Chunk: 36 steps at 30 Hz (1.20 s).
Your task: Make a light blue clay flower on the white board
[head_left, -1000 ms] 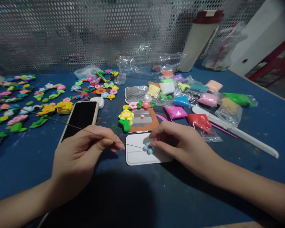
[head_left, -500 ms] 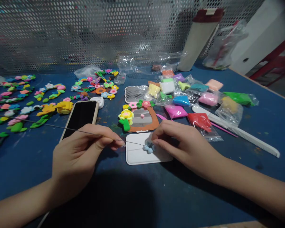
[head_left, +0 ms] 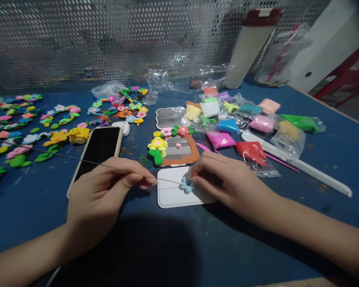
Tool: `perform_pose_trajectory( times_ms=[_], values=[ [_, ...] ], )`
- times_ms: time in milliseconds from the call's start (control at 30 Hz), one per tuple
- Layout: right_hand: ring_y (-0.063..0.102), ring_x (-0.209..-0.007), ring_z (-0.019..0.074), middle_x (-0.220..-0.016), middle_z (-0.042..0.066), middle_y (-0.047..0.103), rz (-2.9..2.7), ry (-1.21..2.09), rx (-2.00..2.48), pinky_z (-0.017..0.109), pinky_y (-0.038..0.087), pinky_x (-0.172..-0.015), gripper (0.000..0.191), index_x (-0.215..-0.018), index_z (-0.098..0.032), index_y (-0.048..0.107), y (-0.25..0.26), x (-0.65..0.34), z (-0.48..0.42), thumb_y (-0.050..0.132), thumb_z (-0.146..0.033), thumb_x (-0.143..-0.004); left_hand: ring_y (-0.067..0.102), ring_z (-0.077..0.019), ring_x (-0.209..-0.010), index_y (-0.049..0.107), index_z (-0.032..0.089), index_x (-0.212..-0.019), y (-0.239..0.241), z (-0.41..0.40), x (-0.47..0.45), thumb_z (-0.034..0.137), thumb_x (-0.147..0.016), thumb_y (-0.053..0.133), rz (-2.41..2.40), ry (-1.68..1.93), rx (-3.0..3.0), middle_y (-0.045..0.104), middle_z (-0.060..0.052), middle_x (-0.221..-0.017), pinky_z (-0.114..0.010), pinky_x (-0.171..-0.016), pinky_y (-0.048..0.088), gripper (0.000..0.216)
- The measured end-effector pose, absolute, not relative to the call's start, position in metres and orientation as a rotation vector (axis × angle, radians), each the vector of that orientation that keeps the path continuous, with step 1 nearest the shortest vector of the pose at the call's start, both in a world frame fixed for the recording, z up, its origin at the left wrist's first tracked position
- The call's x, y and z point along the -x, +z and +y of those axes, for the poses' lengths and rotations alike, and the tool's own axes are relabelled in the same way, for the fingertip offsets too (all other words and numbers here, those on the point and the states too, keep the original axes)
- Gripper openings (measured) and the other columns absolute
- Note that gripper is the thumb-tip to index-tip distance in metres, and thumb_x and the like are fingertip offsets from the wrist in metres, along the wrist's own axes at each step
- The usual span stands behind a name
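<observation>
Pale blue clay flower (head_left: pixel 186 185): on the white plastic board (head_left: pixel 173 195), toward its right edge, beneath the right-hand fingertips.
Left hand (head_left: pixel 100 195): closed in a pinch on a thin wire (head_left: pixel 77 159), just left of the board.
Thin wire: long and taut-looking, crossing left of the board, tip reaching the flower.
Right hand (head_left: pixel 227 181): fingers curled down, gripping the flower against the board.
Beyond the board: brown clay frame (head_left: pixel 192 153) with clay flowers, just past the far edge.
Left of the board: smartphone (head_left: pixel 100 153) under the left hand, then rows of colourful clay figures (head_left: pixel 56 137).
Right of the board: red clay packet (head_left: pixel 248 153), white comb (head_left: pixel 317 175).
Under everything: dark blue table (head_left: pixel 26 207).
</observation>
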State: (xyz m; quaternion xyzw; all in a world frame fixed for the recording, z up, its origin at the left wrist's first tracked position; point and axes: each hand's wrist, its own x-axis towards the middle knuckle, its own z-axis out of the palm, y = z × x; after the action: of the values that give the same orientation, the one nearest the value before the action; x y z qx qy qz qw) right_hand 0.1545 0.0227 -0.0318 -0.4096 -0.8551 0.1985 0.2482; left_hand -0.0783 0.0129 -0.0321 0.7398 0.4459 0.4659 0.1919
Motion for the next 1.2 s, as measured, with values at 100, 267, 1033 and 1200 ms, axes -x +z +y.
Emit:
perform_pose_trajectory(
  times_ms=[100,267,1033,1200],
  values=[
    [0.055,-0.066,0.0136,-0.076,0.004,0.062,-2.343,0.52,1.121,0.023,0.041,-0.057,0.013,-0.078,-0.017,0.057,-0.0331,-0.155,0.0235,0.049,-0.011,-0.086,0.066,-0.0064,-0.057,0.067,0.028,-0.079,-0.0322,0.0143,0.0786,0.013,-0.083,0.058,1.238,1.3,-2.095,0.07,0.009,-0.067,-0.011,-0.057,0.056,0.018],
    [0.056,-0.067,0.0141,-0.078,0.005,0.062,-2.355,0.517,1.123,0.023,0.042,-0.058,0.013,-0.078,-0.017,0.056,-0.034,-0.1541,0.0245,0.049,-0.011,-0.086,0.067,-0.0071,-0.058,0.068,0.029,-0.078,-0.0335,0.0144,0.0812,0.014,-0.083,0.058,1.277,1.259,-2.135,0.07,0.008,-0.068,-0.012,-0.059,0.056,0.019],
    [0.058,-0.085,0.0168,-0.093,0.006,0.062,-2.303,0.661,1.119,0.026,0.046,-0.069,0.009,-0.089,-0.019,0.057,-0.0304,-0.1573,0.0222,0.05,-0.014,-0.089,0.067,-0.008,-0.059,0.068,0.028,-0.079,-0.0347,0.013,0.0807,0.013,-0.084,0.058,1.234,1.316,-2.046,0.071,0.007,-0.069,-0.013,-0.059,0.057,0.018],
    [0.057,-0.108,0.0188,-0.123,0.004,0.06,-2.252,0.879,1.088,0.03,0.045,-0.087,0.046,-0.121,-0.023,0.051,-0.0284,-0.1569,0.0216,0.067,-0.016,-0.079,0.067,-0.0063,-0.06,0.067,0.028,-0.08,-0.0352,0.0139,0.0799,0.012,-0.084,0.057,1.235,1.296,-2.052,0.071,0.008,-0.071,-0.011,-0.061,0.057,0.019]
  ],
)
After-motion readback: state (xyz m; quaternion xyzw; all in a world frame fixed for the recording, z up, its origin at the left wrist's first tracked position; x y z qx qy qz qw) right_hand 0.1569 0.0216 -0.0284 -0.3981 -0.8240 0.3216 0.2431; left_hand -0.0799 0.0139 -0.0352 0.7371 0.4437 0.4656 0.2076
